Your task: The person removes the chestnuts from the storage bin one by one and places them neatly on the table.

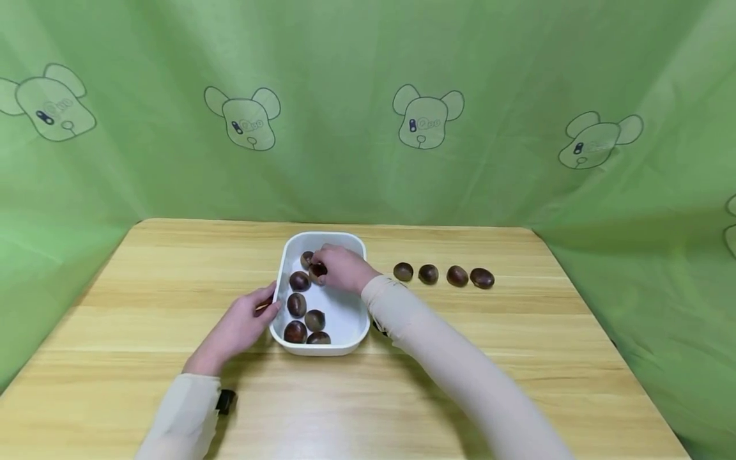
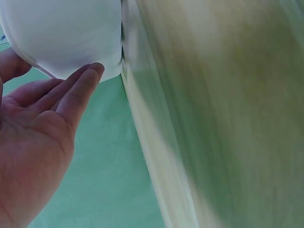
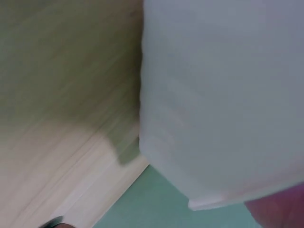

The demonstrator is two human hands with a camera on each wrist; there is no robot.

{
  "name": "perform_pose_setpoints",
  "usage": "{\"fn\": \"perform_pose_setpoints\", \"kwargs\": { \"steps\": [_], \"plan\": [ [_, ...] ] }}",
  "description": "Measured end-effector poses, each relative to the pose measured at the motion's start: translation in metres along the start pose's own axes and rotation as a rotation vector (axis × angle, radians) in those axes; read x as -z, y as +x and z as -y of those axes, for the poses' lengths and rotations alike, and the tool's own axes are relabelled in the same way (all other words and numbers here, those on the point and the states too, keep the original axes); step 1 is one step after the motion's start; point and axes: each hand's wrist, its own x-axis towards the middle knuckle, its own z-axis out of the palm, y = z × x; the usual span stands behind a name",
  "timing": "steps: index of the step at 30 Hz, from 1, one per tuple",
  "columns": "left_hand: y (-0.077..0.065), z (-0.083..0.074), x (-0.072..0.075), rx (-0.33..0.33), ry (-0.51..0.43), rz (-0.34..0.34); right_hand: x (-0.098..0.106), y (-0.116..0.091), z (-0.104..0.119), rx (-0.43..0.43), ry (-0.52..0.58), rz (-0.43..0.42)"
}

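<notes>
A white rectangular tray (image 1: 347,319) with rounded corners sits mid-table, several brown chestnuts (image 1: 296,305) lying along its left side and front. My left hand (image 1: 240,324) grips the tray's left side. In the left wrist view, the thumb is at the rim and the fingers (image 2: 80,92) lie against the outer wall. Reaching over the right rim, my right hand (image 1: 345,268) pinches a chestnut (image 1: 317,273) inside the tray near the far left. The tray's outer wall (image 3: 213,95) fills much of the right wrist view, hiding most of that hand.
To the right of the tray, several chestnuts (image 1: 428,275) stand in a spaced row on the wooden table (image 1: 460,396). Behind and beside the table hangs a green curtain (image 1: 339,179) printed with mouse heads.
</notes>
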Motion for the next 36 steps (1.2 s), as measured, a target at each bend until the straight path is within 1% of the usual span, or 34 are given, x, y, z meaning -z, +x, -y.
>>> {"fn": "perform_pose_setpoints", "kwargs": {
  "steps": [6,12,16,24,29,36],
  "plan": [
    [0.000,0.002,0.001,-0.001,-0.013,-0.005,-0.002,0.003,0.004,0.024,-0.035,0.013],
    [0.001,0.001,-0.001,-0.001,-0.028,-0.002,-0.008,0.003,0.002,-0.024,-0.044,0.007],
    [0.001,0.002,-0.001,-0.004,-0.034,-0.004,-0.010,0.003,0.002,-0.054,-0.013,0.007],
    [0.002,0.002,-0.003,-0.013,-0.043,-0.005,-0.012,0.001,0.001,-0.072,0.008,0.019],
    [0.002,0.002,-0.004,-0.026,-0.036,-0.007,-0.010,-0.001,0.001,-0.067,0.025,-0.002],
    [0.000,0.001,-0.002,-0.005,-0.012,-0.010,-0.003,-0.005,0.004,-0.023,0.065,-0.030]
  ]
}}
